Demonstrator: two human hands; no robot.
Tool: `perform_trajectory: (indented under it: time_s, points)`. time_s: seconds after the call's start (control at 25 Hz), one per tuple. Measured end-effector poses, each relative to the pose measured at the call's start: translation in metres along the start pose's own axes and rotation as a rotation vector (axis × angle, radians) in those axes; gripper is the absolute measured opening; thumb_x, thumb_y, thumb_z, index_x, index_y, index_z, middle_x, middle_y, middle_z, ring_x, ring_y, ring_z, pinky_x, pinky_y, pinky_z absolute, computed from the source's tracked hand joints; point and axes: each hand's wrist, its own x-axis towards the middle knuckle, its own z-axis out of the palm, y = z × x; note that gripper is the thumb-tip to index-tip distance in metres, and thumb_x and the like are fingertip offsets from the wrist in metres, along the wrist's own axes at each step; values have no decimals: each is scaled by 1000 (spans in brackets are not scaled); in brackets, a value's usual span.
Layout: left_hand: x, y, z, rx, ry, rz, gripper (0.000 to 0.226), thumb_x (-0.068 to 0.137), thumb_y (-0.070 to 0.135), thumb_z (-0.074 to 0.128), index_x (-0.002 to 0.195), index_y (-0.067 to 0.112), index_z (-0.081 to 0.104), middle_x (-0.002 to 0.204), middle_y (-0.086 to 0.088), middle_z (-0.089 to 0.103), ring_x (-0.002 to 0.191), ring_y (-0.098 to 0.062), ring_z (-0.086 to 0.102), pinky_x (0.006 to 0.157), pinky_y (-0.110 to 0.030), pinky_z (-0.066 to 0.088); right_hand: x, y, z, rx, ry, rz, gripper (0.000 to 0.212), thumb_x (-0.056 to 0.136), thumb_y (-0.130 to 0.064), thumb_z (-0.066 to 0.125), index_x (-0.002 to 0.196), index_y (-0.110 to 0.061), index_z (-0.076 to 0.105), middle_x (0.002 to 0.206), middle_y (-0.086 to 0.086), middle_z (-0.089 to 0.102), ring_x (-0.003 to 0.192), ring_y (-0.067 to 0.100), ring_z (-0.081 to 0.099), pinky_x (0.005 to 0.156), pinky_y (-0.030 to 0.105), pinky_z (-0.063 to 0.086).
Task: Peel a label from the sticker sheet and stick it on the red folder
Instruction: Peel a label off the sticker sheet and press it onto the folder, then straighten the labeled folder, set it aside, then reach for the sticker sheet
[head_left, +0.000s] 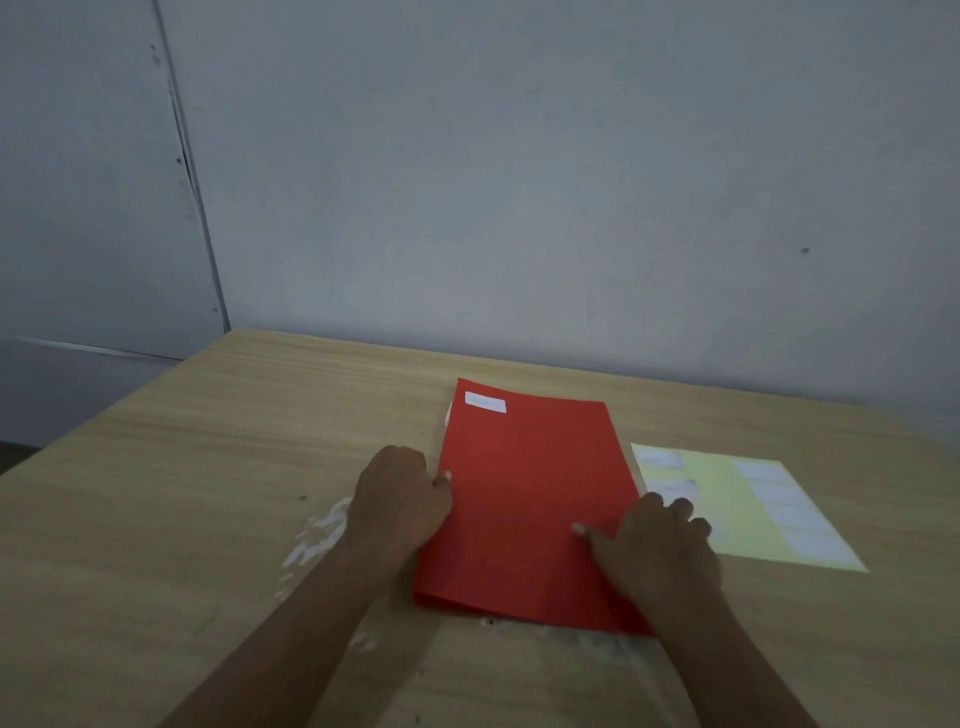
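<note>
With a label (485, 402) already stuck at the red folder's (524, 499) 11 o'clock corner, my left hand (397, 496) and right hand (657, 553) pinch its side edges, so I judge only squaring it on the counter (208, 467) remains.

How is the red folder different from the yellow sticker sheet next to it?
The red folder is plain red with one white label at its far left corner; the sticker sheet is pale yellow with several white labels. Both hands touch the folder, the left hand on its left edge and the right hand on its right edge, while the sheet mostly lies free beside it. The folder looks thicker; the sheet is thin. Both lie flat on the wooden table.
</note>
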Motion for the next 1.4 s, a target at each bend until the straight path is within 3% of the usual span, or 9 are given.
perform_trajectory:
  time_s: [0.12, 0.32, 0.52, 0.72, 0.92, 1.12, 1.4]
  points:
    - [-18, 4, 8, 47, -32, -12, 33, 92, 35, 57, 91, 5, 71, 91, -11, 68, 94, -28, 67, 70, -30, 42, -8, -4, -2, 6, 18, 27, 80, 75, -72, 62, 122, -8, 53, 127, 15, 47, 122, 35, 43, 96, 43, 43]
    - [-24, 0, 8, 18, 16, -24, 33, 94, 31, 57, 94, 1, 71, 88, -10, 66, 88, -26, 65, 69, -28, 39, -2, -1, -2, 135, -32, 43, 85, 66, -71, 72, 120, -7, 56, 122, 15, 57, 120, 33, 49, 94, 41, 44]
    - [-20, -19, -1, 45, 49, -10, 31, 95, 31, 54, 105, 7, 70, 101, -12, 66, 94, -26, 64, 73, -29, 41, 7, -11, 4, 278, -57, -36, 77, 64, -56, 83, 118, -9, 55, 116, 12, 67, 113, 32, 60, 88, 36, 51]
    - [14, -69, -25, 99, 118, -70, 34, 96, 30, 49, 122, 13, 64, 110, -13, 59, 107, -30, 59, 89, -38, 47, 20, -78, 27, 241, -22, -185, 53, 75, -50, 76, 108, -11, 60, 111, 12, 69, 104, 30, 65, 77, 31, 49]
    - [75, -127, -53, 199, 141, -162, 32, 97, 28, 47, 115, 8, 64, 114, -16, 57, 108, -34, 57, 91, -41, 48, 34, -168, 54, 360, 3, -306, 50, 78, -42, 75, 117, -17, 57, 115, 13, 65, 111, 33, 61, 87, 36, 49]
    - [116, -165, -73, 199, 174, -242, 31, 98, 27, 45, 113, 8, 65, 113, -14, 55, 107, -33, 57, 87, -41, 48, 44, -226, 76, 342, 34, -357, 45, 81, -50, 67, 116, -23, 63, 118, 7, 63, 114, 29, 57, 95, 38, 46]
    - [130, -175, -70, 239, 210, -220, 32, 101, 28, 40, 113, 11, 64, 108, -10, 52, 100, -28, 55, 75, -38, 47, 51, -236, 92, 295, 130, -388, 47, 80, -60, 59, 116, -30, 63, 114, 1, 62, 114, 25, 54, 94, 40, 41]
